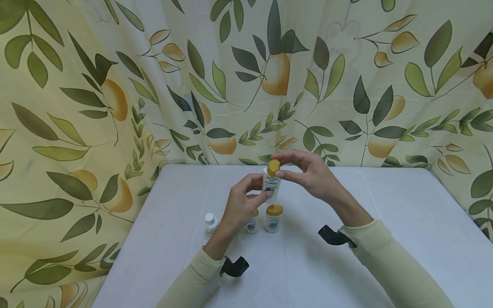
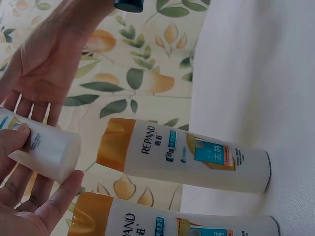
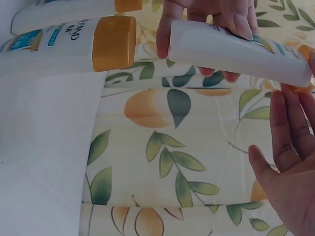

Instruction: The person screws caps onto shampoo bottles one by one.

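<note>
My left hand (image 1: 240, 203) grips a white shampoo bottle (image 1: 271, 184) around its body, raised above the table and nearly upright. Thumb and fingers of my right hand (image 1: 313, 175) pinch the bottle's gold cap (image 1: 274, 167) at the top. In the left wrist view the lower end of the held bottle (image 2: 56, 152) shows, with the left thumb across its label. Two similar gold-capped shampoo bottles stand below my hands, one on the right (image 1: 274, 221) and one (image 1: 252, 225) partly hidden by my left hand.
A smaller bottle with a white cap (image 1: 210, 220) stands left of my left forearm, partly covered by it. The white table (image 1: 385, 192) ends at the back against a leaf-and-fruit patterned curtain (image 1: 246, 85). Black wrist cameras (image 1: 235, 267) sit at both sleeves.
</note>
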### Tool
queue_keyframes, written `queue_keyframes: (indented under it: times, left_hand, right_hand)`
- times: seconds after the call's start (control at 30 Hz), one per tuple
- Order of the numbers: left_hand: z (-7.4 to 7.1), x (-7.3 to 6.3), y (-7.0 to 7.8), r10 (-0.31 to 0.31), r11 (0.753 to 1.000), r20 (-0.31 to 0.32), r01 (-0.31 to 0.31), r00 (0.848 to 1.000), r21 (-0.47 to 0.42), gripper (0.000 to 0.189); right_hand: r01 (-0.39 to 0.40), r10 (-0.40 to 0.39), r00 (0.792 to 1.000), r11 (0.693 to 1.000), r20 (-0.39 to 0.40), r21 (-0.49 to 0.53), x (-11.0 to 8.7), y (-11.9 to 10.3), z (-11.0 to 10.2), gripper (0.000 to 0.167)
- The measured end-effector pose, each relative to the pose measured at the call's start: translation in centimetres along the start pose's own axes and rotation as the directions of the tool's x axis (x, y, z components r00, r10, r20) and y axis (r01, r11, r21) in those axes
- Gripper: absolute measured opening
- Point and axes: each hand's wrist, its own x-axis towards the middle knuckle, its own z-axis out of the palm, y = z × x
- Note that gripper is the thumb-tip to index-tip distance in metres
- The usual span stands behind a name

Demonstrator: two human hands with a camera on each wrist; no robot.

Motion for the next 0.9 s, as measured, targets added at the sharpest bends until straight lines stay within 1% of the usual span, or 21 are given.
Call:
queue_keyframes:
  times: [0.2,0.4,0.6,0.9]
  left_hand:
    - [-0.11,-0.04,0.02,0.001,1.0,-0.005,-0.001,1.0,-0.004,0.041]
    - [-0.11,-0.1,0.04,0.008,1.0,-0.007,-0.008,1.0,-0.018,0.041]
    - [-0.08,-0.12,0.0,0.021,0.999,-0.01,-0.022,1.0,-0.028,0.04]
    - [0.04,-0.15,-0.2,0.031,0.999,-0.022,-0.032,0.999,-0.025,0.039]
  right_hand:
    - [-0.022,0.022,1.0,1.0,0.009,-0.016,-0.01,-0.06,-0.16,0.037]
    - [-0.003,0.004,1.0,1.0,0.002,-0.023,-0.04,-0.02,-0.19,0.036]
    - [0.0,0.0,1.0,1.0,-0.021,-0.031,-0.12,-0.19,0.03,0.035]
    - [-0.034,0.031,0.998,0.998,-0.06,-0.05,-0.2,-0.47,0.5,0.033]
